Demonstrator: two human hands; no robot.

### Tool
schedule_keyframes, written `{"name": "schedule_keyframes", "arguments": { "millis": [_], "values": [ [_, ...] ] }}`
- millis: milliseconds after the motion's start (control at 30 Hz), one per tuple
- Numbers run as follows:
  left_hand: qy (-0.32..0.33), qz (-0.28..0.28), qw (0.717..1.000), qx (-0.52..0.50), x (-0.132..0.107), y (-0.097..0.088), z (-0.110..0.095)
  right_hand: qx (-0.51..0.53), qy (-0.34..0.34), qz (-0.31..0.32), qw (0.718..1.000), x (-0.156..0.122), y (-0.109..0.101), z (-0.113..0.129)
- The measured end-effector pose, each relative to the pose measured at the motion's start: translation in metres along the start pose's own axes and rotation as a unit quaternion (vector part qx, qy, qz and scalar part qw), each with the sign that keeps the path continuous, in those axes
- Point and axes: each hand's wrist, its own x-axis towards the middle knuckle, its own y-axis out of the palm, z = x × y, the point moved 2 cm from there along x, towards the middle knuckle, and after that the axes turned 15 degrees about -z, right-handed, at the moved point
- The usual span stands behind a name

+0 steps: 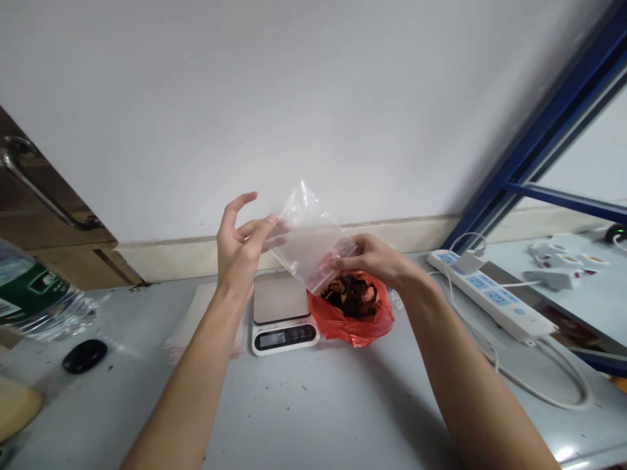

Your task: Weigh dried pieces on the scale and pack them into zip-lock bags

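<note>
A clear plastic zip bag (311, 238) is held up in the air, tilted, between my two hands. My left hand (240, 245) pinches its left edge between thumb and a finger, with the index finger raised and curled. At the bag's lower right end, my right hand (375, 256) grips the edge near the reddish strip. Below the bag sits a small white digital scale (281, 313), its display reading about 0.0. Beside it, under my right hand, a red plastic bag (353, 326) lies open around dark brown dried pieces (353, 295).
A stack of flat clear bags (196, 320) lies left of the scale. Farther left are a black oval object (85, 356) and a large water bottle (42, 294). A white power strip (490, 294) with cables lies right, by a blue metal frame (539, 111). The wall (245, 117) rises behind.
</note>
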Motion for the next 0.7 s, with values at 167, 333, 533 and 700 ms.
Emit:
{"name": "schedule_keyframes", "arguments": {
  "millis": [167,333,533,700],
  "values": [
    [-0.03,0.038,0.993,0.106,0.014,-0.018,0.002,0.042,-0.026,-0.032,0.998,-0.001,0.001,0.002],
    [0.01,0.02,0.995,0.095,0.024,-0.035,0.001,0.072,-0.035,-0.019,0.997,-0.004,0.02,0.002],
    [0.043,0.011,0.974,0.223,0.044,-0.09,-0.004,0.017,-0.101,-0.093,0.99,-0.001,0.06,0.002],
    [-0.05,0.008,0.933,0.356,0.059,-0.154,-0.005,-0.129,-0.314,-0.133,0.931,-0.005,0.114,0.02]
  ]
}}
